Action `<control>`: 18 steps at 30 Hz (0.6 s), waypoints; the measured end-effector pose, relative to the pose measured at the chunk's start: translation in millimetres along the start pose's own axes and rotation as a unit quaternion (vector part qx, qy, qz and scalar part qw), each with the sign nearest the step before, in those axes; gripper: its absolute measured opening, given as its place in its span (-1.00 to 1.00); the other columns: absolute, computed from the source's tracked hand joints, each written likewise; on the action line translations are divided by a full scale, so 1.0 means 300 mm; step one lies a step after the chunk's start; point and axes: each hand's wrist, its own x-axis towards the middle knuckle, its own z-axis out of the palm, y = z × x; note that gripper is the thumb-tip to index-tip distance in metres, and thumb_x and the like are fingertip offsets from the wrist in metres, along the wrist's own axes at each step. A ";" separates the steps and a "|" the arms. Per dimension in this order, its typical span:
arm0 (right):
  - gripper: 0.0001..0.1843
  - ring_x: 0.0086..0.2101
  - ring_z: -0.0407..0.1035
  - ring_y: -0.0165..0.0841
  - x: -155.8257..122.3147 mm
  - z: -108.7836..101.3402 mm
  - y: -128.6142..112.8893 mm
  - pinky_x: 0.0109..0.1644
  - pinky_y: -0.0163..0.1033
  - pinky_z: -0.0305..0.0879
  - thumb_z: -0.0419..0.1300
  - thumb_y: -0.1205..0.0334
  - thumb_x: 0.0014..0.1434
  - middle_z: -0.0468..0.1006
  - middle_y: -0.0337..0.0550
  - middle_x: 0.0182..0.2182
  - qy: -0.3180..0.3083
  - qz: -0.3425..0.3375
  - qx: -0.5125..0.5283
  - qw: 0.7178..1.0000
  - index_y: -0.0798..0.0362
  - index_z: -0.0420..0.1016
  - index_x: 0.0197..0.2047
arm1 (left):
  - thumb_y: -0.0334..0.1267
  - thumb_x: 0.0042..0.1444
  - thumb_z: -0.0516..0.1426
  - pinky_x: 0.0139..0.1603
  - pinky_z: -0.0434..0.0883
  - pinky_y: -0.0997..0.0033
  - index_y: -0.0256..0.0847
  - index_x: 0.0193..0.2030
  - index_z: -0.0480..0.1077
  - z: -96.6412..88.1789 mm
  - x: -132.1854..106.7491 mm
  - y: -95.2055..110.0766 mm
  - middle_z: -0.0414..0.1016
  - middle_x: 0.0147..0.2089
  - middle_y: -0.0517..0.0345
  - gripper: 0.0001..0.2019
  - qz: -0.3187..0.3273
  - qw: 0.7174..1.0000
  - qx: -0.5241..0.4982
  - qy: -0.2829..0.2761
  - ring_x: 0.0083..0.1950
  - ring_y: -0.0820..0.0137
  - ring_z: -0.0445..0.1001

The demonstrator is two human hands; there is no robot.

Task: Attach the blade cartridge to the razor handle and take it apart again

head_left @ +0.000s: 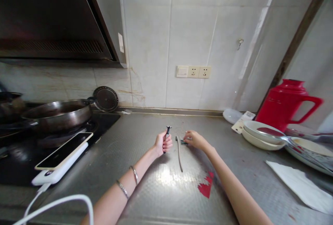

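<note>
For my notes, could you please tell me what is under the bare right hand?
Part of a small dark object shows at the right hand; anything it covers cannot be seen.

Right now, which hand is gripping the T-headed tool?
The left hand, the one with two bangles, grips the T-headed tool. The right hand, without bangles, is instead at a small dark item beside the grey stick.
</note>
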 end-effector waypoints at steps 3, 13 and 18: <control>-0.75 -0.24 0.35 -0.36 -0.005 -0.001 -0.005 -0.14 -0.34 0.19 0.09 0.17 0.10 0.49 -0.08 -0.22 0.003 -0.004 -0.007 1.000 0.04 0.57 -0.29 | 0.04 0.14 -0.06 -0.80 -0.26 0.68 -0.22 -0.70 -0.01 -0.001 0.001 -0.001 -0.26 -0.77 0.40 -0.51 0.001 1.000 0.004 0.003 -0.75 0.64 -0.29; -0.76 -0.26 0.38 -0.38 -0.014 -0.003 -0.001 -0.16 -0.38 0.18 0.06 0.23 0.12 0.53 -0.11 -0.26 0.023 -0.002 -0.019 1.000 0.05 0.56 -0.35 | 0.04 0.14 -0.06 -0.80 -0.27 0.67 -0.22 -0.70 0.00 0.003 0.000 -0.002 -0.25 -0.77 0.40 -0.50 0.002 1.000 0.004 0.000 -0.75 0.63 -0.30; -0.77 -0.26 0.39 -0.37 -0.010 0.002 0.002 -0.14 -0.37 0.19 0.07 0.25 0.08 0.54 -0.09 -0.27 0.025 -0.001 0.004 1.000 0.07 0.57 -0.37 | 0.05 0.13 -0.05 -0.79 -0.27 0.67 -0.22 -0.70 -0.01 -0.002 0.004 -0.003 -0.25 -0.77 0.40 -0.50 0.007 1.000 -0.001 0.002 -0.76 0.64 -0.27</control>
